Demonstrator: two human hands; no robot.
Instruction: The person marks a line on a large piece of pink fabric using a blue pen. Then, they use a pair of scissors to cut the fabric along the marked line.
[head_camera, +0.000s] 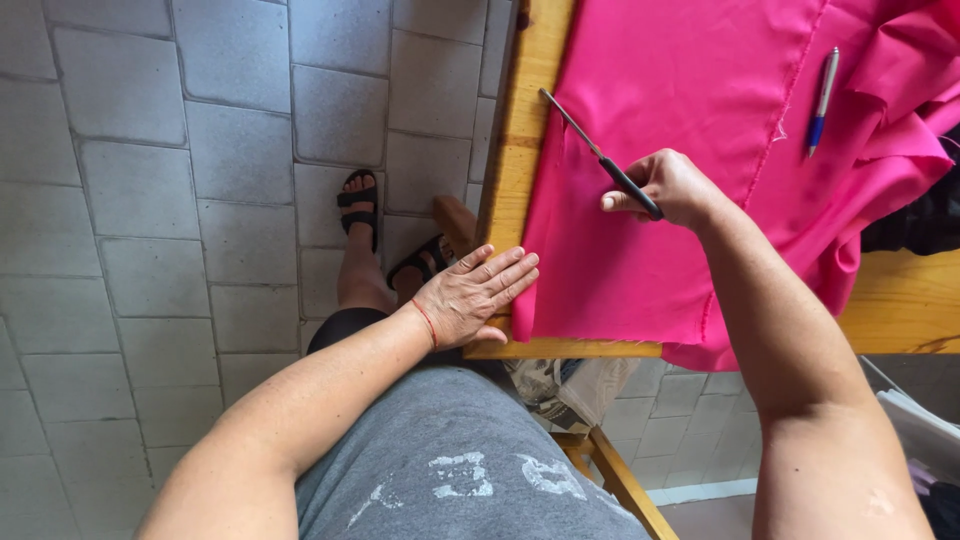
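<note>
Hands work a length of bright pink fabric (690, 130) spread smooth over a wooden surface (520, 120). At the near edge, the left hand (470, 295) lies flat with fingers straight and close together, its fingertips pressing the cloth's frayed corner against the varnished wood; a thin red band circles the wrist. Farther in, the right hand (668, 187) is closed around the dark handles of long, slim scissors (600, 155), whose narrow metal blades point toward the far left, over the fabric's left edge. A silver pen (822, 100) with a blue tip rests on the cloth at the far right, where the material bunches into soft folds. Grey stone tiles (180, 200) pave the floor at left.
</note>
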